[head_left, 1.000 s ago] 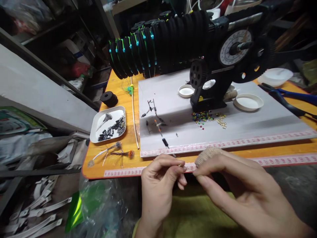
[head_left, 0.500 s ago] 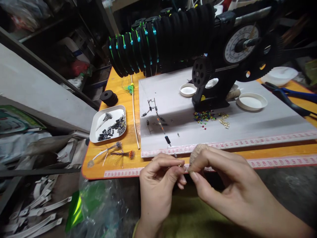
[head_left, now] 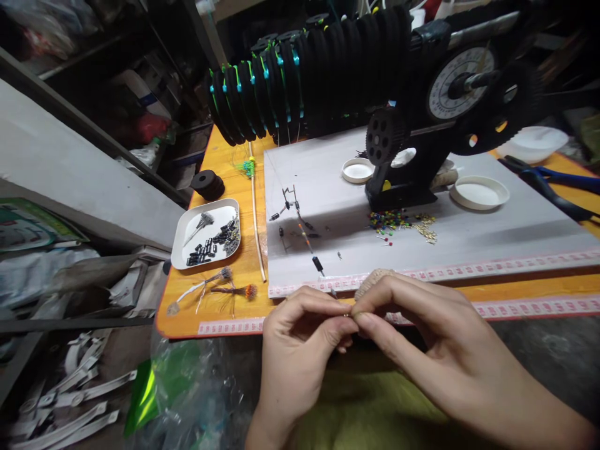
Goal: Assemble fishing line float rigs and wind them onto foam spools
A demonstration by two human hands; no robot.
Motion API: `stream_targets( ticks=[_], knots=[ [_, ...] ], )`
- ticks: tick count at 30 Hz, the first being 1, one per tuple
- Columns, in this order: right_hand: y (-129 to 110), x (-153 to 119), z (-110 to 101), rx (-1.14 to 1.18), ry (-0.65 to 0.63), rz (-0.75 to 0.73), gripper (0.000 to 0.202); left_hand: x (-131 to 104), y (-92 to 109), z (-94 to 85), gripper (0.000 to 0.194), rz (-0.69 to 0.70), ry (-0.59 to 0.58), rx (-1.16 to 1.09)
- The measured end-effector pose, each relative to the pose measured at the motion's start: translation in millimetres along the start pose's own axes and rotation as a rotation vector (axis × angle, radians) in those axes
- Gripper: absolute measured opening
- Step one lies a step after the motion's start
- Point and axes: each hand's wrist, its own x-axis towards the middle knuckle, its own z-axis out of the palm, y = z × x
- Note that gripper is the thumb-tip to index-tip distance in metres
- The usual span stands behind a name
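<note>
Pinches a tiny piece (head_left: 347, 315) between thumb and forefinger of the left hand (head_left: 296, 353), seen from the head camera at the front edge of an orange surface (head_left: 246, 262). Shows barely a glint of the piece, too small to identify. Presses thumb and forefinger of the right hand (head_left: 440, 340) together at the tips, right against the left fingertips or just beside them. Too hidden to tell the contents of the right-hand pinch. Curls the remaining left fingers loosely beneath, with a beige textured patch (head_left: 370, 283) peeking out behind the right forefinger; cannot tell whether worn or held.

Faces a gray board (head_left: 469, 240) just beyond the hands, edged with a pink-and-white measuring tape (head_left: 469, 269). Shows on that board a slim black piece (head_left: 319, 264) near the left hand and, farther right, a heap of multicolored pins (head_left: 389, 219) beside gold-toned bits (head_left: 425, 229). Includes, left of the board, a pale rod (head_left: 257, 231), a black spool (head_left: 207, 184) and a white tray (head_left: 178, 240) bearing small black cylinders (head_left: 201, 251). Features overhead a black ridged roller (head_left: 356, 69), wound at its left end with green and blue line, and a white dial (head_left: 443, 90) at right.
</note>
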Motion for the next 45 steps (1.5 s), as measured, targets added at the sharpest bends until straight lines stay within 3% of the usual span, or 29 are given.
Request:
stream_targets(
  ticks=[7,12,15,19,26,29,32,34,36,41,45],
  knots=[
    [-7,6,-4,-0.078,0.034,-0.095,0.015,5,19,-4.6,0.008,0.244,-0.091,0.461],
    [2,3,1,-0.154,0.092,-0.105,0.021,5,9,-6.5,0.017,0.515,-0.043,0.675],
    [8,0,5,-0.221,0.182,-0.147,0.028,2,0,-7.5,0.019,0.581,0.009,0.691],
    [9,-2,10,-0.279,0.277,-0.254,0.025,1,-3,-6.5,0.017,0.538,0.057,0.607],
    [-2,-2,5,-0.379,0.308,-0.362,0.026,10,-5,-1.4,0.016,0.612,0.109,0.534],
    [-4,-3,-2,-0.256,0.279,-0.318,0.027,15,-7,2.1,0.038,0.669,0.04,0.491],
    [-7,-1,-12,-0.131,0.224,-0.274,0.029,21,-5,2.9,0.073,0.785,-0.171,0.566],
    [-9,4,-19,-0.138,0.188,-0.265,0.029,26,0,0.5,0.077,0.833,-0.253,0.68],
    [-12,9,-26,-0.219,0.154,-0.269,0.025,31,7,-3.5,0.069,0.859,-0.26,0.757],
    [-18,18,-34,-0.377,0.071,-0.298,0.019,35,25,-11.2,0.022,0.873,-0.321,0.807],
    [-15,21,-23,-0.105,0.15,-0.215,0.019,29,27,-9.6,0.012,0.819,-0.208,0.805]
  ],
)
